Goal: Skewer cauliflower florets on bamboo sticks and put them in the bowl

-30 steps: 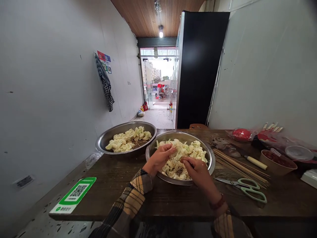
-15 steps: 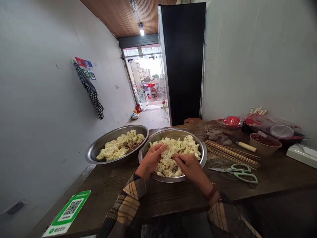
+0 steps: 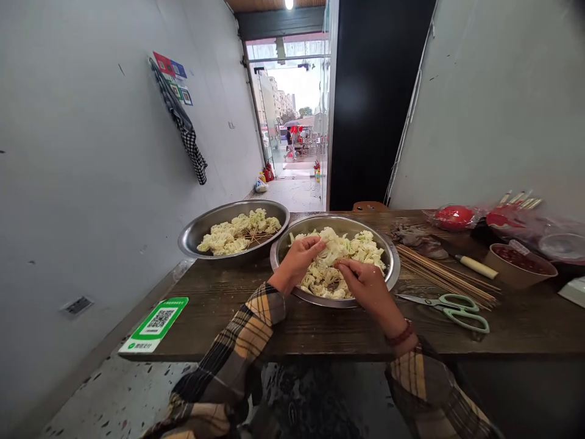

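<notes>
A steel basin (image 3: 392, 262) full of loose cauliflower florets (image 3: 347, 247) stands on the dark wooden table (image 3: 283, 329) in front of me. My left hand (image 3: 299, 259) reaches over its near rim, fingers curled onto the florets. My right hand (image 3: 363, 283) is beside it in the same basin, thumb and fingers pinched on something small among the florets. A second steel basin (image 3: 194, 235) to the left holds cauliflower threaded on thin wooden skewers (image 3: 256, 236).
A bundle of bamboo skewers (image 3: 443, 277) lies right of the basin, with green-handled scissors (image 3: 452, 308) nearer me. A knife (image 3: 475, 266), a paper bowl of red paste (image 3: 518, 265) and red-filled plastic bags (image 3: 457, 216) sit by the right wall. A green QR sign (image 3: 155, 323) leans at the left.
The camera has tilted down and swung slightly. Both hands stay in the near basin, working among the florets, with little shift in place.
</notes>
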`<control>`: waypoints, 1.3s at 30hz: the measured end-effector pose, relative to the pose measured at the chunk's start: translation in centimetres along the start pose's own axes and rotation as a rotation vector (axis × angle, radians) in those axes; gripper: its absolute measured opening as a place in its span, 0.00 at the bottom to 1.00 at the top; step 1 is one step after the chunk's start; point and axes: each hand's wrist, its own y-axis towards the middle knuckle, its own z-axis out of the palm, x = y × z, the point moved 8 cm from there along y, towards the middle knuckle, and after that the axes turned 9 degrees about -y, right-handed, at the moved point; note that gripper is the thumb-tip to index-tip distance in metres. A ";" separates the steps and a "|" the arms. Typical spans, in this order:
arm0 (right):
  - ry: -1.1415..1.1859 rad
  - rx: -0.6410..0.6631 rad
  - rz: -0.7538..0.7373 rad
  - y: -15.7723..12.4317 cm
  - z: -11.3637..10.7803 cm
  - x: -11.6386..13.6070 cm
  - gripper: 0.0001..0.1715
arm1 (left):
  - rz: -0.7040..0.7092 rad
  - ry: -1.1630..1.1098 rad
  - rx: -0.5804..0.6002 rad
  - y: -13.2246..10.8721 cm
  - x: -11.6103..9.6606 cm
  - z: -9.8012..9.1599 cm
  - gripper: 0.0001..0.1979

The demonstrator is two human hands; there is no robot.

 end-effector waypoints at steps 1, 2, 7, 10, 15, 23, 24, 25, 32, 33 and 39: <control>-0.002 -0.004 -0.002 0.0 -0.1 0.1 0.17 | -0.025 -0.044 0.021 0.0 0.2 0.2 0.16; -0.008 -0.006 -0.003 -0.1 -0.2 0.2 0.18 | -0.049 -0.080 0.036 -0.1 0.4 0.4 0.17; -0.047 0.019 0.007 -0.2 -0.2 0.4 0.20 | -0.047 -0.086 -0.004 0.0 0.9 -0.1 0.18; -0.036 0.028 -0.009 -0.3 -0.1 0.5 0.19 | -0.010 -0.026 -0.017 0.0 0.9 -0.2 0.19; -0.017 -0.004 -0.021 -0.5 -0.2 0.4 0.19 | 0.029 0.088 0.010 0.0 0.7 0.1 0.19; -0.109 -0.037 -0.037 -0.4 -0.4 0.3 0.18 | 0.084 0.175 0.057 0.0 0.0 1.1 0.20; -0.117 -0.035 -0.035 -0.3 -0.4 0.3 0.18 | 0.084 0.182 0.055 0.0 -0.1 1.2 0.20; -0.122 -0.034 -0.032 -0.3 -0.4 0.2 0.19 | 0.086 0.188 0.054 0.0 -0.1 1.3 0.20; -0.090 -0.092 0.040 -0.2 -1.1 0.1 0.18 | 0.031 0.046 -0.074 0.0 0.2 0.0 0.15; -0.063 -0.122 0.072 -0.3 -1.4 -0.2 0.18 | 0.016 0.023 -0.126 0.0 0.2 -0.6 0.16; 0.233 -0.242 0.271 -0.9 -2.0 -2.6 0.20 | -0.134 0.177 -0.145 0.5 0.8 -2.2 0.12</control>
